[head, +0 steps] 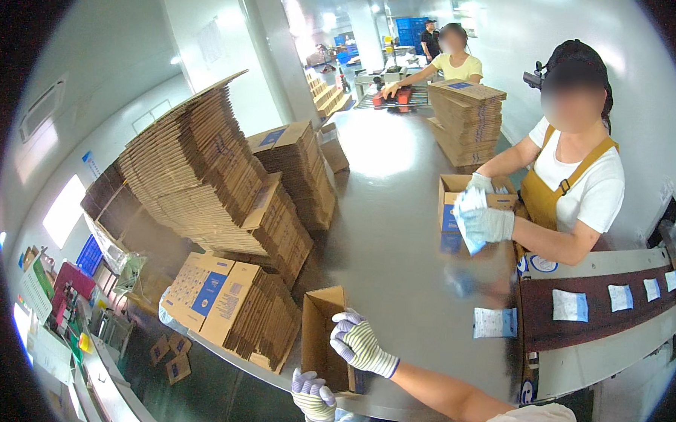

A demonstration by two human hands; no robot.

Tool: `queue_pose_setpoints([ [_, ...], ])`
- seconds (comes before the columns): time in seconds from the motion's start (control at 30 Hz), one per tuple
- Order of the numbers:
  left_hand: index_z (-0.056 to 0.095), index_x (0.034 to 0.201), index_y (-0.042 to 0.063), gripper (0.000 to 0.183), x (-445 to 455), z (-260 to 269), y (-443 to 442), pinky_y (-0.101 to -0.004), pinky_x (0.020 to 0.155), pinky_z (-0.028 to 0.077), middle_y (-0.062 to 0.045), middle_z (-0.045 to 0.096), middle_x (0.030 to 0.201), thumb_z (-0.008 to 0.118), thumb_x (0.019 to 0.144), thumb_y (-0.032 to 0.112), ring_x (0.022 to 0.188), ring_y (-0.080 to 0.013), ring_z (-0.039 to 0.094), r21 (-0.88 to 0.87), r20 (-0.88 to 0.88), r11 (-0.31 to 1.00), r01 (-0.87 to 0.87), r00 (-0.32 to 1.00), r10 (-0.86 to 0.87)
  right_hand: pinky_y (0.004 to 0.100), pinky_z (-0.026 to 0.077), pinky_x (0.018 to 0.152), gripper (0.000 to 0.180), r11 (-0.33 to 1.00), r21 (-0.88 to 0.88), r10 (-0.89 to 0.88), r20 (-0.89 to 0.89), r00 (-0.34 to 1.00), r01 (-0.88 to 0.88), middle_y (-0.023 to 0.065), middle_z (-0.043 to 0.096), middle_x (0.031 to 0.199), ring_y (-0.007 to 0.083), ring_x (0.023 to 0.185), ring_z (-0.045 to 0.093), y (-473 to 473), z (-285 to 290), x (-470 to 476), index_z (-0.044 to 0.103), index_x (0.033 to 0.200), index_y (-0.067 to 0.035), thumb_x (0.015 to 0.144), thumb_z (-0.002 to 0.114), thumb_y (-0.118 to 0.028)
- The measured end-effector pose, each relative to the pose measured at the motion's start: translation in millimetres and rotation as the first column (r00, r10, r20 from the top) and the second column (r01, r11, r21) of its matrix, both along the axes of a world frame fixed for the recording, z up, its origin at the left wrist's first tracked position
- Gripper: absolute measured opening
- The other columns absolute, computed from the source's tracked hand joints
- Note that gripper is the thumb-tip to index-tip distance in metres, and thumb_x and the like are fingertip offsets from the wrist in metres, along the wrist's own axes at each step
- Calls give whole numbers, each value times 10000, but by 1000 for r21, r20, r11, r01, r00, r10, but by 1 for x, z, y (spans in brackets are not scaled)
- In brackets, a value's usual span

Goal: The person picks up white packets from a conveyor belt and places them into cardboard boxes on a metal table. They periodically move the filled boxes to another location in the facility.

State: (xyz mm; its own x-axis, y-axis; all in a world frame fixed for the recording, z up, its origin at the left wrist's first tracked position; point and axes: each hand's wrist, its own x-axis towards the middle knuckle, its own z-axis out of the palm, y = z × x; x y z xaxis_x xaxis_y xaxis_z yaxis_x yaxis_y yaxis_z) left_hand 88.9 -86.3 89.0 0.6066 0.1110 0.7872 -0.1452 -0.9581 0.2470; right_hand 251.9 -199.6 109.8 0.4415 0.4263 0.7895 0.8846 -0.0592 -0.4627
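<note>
Both my hands wear striped knit gloves with purple fingertips. An open cardboard box [325, 318] stands at the near edge of the metal table [403, 270]; what lies in its bottom is hard to see. Over the box's right side is my right hand [360, 343], its fingers curled, with nothing visible in it. My left hand [313, 399] is at the box's near left corner, fingers bent; whether it grips the cardboard cannot be told. To the right, a white and blue packet [495, 322] lies on the table beside a dark red conveyor belt [582, 320] carrying several similar packets.
Stacks of flattened cardboard boxes [193, 165] line the table's left side, one stack [260, 315] close by my box. At the right, a gloved co-worker [577, 182] holds packets [470, 217] over another open box [448, 207]. Farther back, another person [457, 63] stands beside a roller conveyor [416, 97].
</note>
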Motion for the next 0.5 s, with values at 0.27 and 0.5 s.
queue_pose_setpoints([
  [0.27, 477, 728, 114, 57, 1, -5, 2, -523, 953, 428, -46, 527, 704, 499, 772, 143, 772, -278, 585, 15, 18, 999, -38, 999, 37, 477, 416, 919, 165, 999, -34, 7, 19, 1000, -6, 62, 604, 798, 287, 990, 558, 1, -2, 1, 611, 708, -82, 793, 603, -222],
  [0.5, 491, 728, 104, 82, 3, -11, 4, -527, 942, 431, -65, 535, 719, 501, 788, 159, 807, -293, 577, -24, 52, 997, -73, 996, 75, 468, 420, 881, 168, 996, -85, -1, 45, 999, 5, 76, 604, 812, 287, 1002, 555, 4, 7, -1, 612, 701, -80, 799, 596, -216],
])
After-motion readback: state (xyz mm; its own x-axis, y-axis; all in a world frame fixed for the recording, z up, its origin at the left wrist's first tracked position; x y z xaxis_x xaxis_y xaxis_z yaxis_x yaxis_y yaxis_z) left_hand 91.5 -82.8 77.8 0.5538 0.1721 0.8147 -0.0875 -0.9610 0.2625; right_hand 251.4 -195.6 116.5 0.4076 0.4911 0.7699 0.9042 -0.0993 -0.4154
